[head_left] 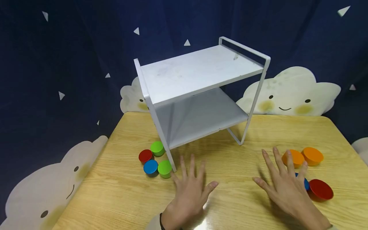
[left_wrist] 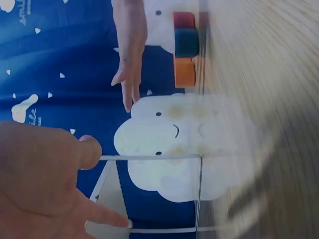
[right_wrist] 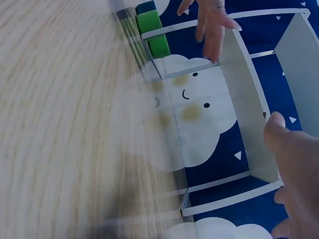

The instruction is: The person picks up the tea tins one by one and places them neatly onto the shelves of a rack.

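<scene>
My left hand (head_left: pixel 189 191) hovers over the table with fingers spread, holding nothing, just in front of a white two-tier shelf (head_left: pixel 201 73). My right hand (head_left: pixel 284 185), fingers also spread and nothing in it, is above the table on the right and partly covers a blue cup (head_left: pixel 306 184). Beside it are a red cup (head_left: pixel 320 190) and two orange cups, one (head_left: pixel 312 156) uncovered and the other (head_left: pixel 293 158) partly behind my fingers. Left of the shelf's front leg stand a red cup (head_left: pixel 145 156), a blue cup (head_left: pixel 151 168) and two green cups (head_left: pixel 164 169).
The wooden table (head_left: pixel 115 191) carries the shelf, which stands at an angle with both tiers bare. Behind it hangs a dark blue curtain (head_left: pixel 86 48) with white triangles. Smiling white cloud shapes (head_left: pixel 290 92) line the table's back and left sides.
</scene>
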Demonstrator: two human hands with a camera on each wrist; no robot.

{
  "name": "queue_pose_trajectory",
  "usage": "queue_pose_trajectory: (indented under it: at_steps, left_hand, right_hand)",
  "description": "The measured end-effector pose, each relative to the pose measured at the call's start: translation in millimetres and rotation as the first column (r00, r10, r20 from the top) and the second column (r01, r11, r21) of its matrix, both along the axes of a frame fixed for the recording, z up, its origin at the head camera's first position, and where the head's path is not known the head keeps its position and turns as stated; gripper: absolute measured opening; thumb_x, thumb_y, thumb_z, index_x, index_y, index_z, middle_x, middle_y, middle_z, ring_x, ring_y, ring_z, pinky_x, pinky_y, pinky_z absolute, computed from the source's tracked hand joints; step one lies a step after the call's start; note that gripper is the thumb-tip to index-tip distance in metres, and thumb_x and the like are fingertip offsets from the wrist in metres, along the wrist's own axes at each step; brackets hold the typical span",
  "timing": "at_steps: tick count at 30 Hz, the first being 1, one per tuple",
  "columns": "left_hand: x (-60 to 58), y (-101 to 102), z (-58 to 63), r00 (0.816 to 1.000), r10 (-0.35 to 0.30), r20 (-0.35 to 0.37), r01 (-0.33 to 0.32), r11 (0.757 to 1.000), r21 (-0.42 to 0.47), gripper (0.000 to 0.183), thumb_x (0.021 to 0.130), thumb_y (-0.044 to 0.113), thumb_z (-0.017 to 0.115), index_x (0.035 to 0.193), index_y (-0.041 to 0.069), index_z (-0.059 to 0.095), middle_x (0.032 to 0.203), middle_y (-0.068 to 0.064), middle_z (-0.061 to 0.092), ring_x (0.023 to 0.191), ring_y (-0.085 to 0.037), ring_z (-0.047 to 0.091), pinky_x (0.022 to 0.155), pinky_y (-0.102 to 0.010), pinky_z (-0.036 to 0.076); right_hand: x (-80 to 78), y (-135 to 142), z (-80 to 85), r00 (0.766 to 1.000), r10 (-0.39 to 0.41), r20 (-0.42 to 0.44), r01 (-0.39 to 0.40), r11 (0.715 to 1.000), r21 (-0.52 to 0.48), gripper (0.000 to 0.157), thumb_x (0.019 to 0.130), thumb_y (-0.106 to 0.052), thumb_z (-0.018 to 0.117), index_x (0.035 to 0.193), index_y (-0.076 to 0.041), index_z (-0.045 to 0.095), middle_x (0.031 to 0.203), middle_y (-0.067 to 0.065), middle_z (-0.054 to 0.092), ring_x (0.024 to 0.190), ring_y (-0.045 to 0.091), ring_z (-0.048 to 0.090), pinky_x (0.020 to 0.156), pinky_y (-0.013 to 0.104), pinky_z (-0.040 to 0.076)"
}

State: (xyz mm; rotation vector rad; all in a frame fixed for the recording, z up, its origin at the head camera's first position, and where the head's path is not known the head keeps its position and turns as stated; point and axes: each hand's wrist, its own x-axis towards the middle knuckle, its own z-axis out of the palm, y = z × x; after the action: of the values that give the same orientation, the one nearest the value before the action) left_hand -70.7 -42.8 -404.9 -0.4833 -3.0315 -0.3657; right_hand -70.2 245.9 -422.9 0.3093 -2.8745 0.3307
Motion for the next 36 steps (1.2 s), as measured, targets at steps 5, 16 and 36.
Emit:
queue_pose_trajectory:
  at_steps: [5,16,36]
  left_hand:
    - [-2.0,-11.0,3.9,0.999,-0.036,-0.020,0.038,0.994,0.105,0.064,0.097,0.053,0.044,0.137,0.004,0.049,0.137,-0.025,0.048,0.123,-0.049,0.046,0.089,-0.068,0.040]
    - [-6.5,-46.2,10.5,0.970,0.081,-0.231,-0.024,0.970,0.240,0.035,0.092,0.025,0.065,0.066,0.009,0.049,0.055,0.003,0.040,0.047,-0.010,0.045,0.041,-0.022,0.035]
    - [-29.9,-79.0,11.3,0.910,0.255,-0.327,-0.147,0.936,0.320,0.029,0.093,0.024,0.065,0.085,-0.004,0.060,0.070,-0.010,0.058,0.055,-0.018,0.057,0.044,-0.025,0.043]
  right_hand:
    - [-7.7,-1.9,5.0,1.000,0.005,-0.023,-0.008,0.995,-0.096,0.075,0.098,-0.045,0.050,0.155,-0.010,0.016,0.155,0.028,0.017,0.141,0.052,-0.001,0.096,0.072,-0.021]
    - [-42.1,-4.2,23.3,0.981,-0.088,-0.171,0.042,0.966,-0.255,0.042,0.094,-0.024,0.063,0.123,0.005,0.053,0.104,0.028,0.063,0.082,0.042,0.063,0.055,0.053,0.048]
    - [-115.4,-15.7,42.3,0.989,-0.065,-0.136,0.020,0.952,-0.306,0.033,0.095,-0.022,0.062,0.113,0.005,0.059,0.094,0.023,0.068,0.077,0.038,0.067,0.061,0.053,0.049]
